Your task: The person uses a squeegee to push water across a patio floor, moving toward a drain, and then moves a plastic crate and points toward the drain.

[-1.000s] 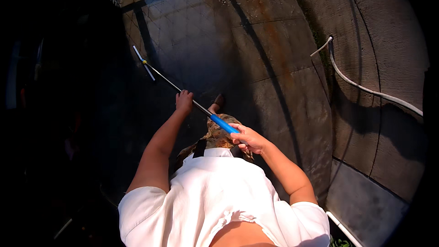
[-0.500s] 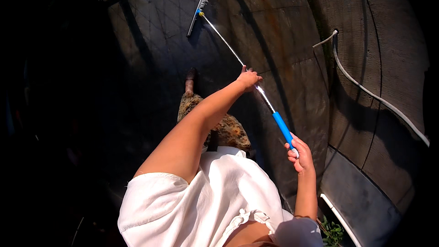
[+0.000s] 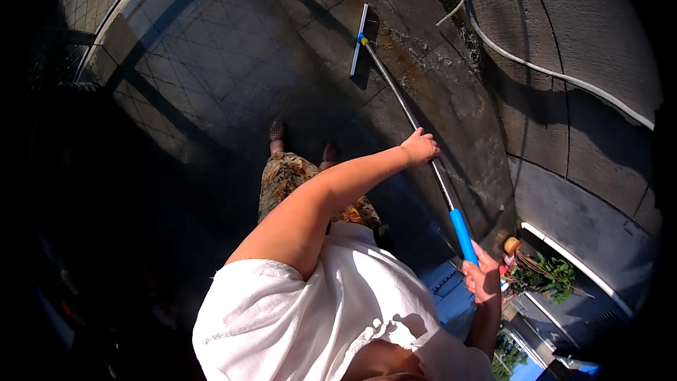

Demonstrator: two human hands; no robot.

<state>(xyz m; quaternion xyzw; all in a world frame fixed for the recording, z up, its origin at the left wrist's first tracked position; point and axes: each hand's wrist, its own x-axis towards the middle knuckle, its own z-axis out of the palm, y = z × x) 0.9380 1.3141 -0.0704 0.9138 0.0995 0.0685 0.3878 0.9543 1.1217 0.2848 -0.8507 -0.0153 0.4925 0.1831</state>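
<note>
A long-handled floor squeegee (image 3: 400,92) slants from beside my body up toward the far floor. My left hand (image 3: 421,147) wraps round the middle of its metal pole, with the arm reaching across my front. Lower down, my right hand (image 3: 483,271) is closed at the end of the blue grip (image 3: 462,234). At the far end, the straight blade (image 3: 359,41) joins the pole at a blue and yellow fitting and casts a shadow on the wet concrete floor (image 3: 233,63). Foamy water (image 3: 430,56) lies to the right of the blade.
A pale hose or pipe (image 3: 557,72) runs along the concrete wall (image 3: 599,28) on the right. Potted plants (image 3: 553,279) stand at lower right near a white pipe (image 3: 578,261). My shoes (image 3: 277,131) are on the floor left of the squeegee. Deep shadow covers the left side.
The squeegee blade has moved right across the floor, and both hands have gone right with the pole. The splash at the blade has given way to foamy water on its right. My view has shifted.
</note>
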